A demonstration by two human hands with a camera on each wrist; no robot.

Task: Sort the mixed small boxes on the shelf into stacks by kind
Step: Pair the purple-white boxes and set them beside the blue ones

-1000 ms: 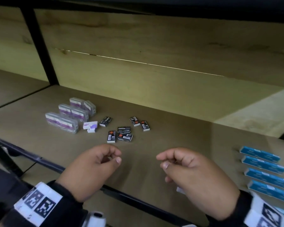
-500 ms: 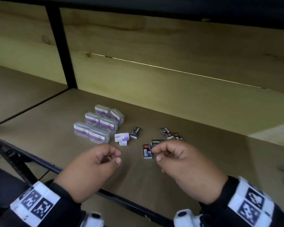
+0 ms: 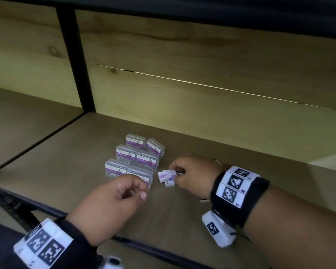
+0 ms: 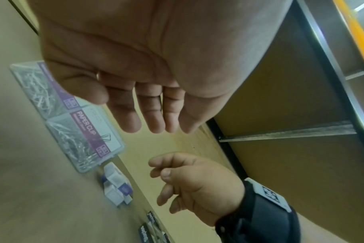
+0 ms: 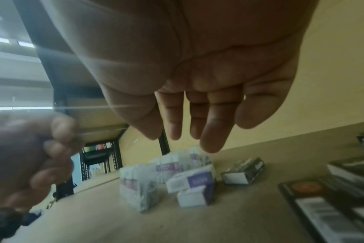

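Several clear paper-clip boxes (image 3: 136,160) with purple labels lie grouped on the shelf; they also show in the left wrist view (image 4: 83,139). Right of them lie two small white-and-purple boxes (image 3: 166,176) (image 5: 191,180), one partly on the other. My right hand (image 3: 177,174) hovers just right of them with relaxed fingers (image 5: 210,131), holding nothing, and it hides most of the small black boxes (image 5: 243,171). My left hand (image 3: 140,191) hangs loosely curled and empty in front of the paper-clip boxes.
The wooden shelf board (image 3: 241,171) has a wooden back wall. A black upright post (image 3: 76,61) stands at the back left. A dark metal rail (image 3: 47,208) runs along the front edge. More black boxes (image 4: 152,230) lie under my right wrist.
My right hand has moved forward and left over the black boxes to the white-and-purple boxes. The left hand has edged toward the paper-clip boxes. The view has swung left.
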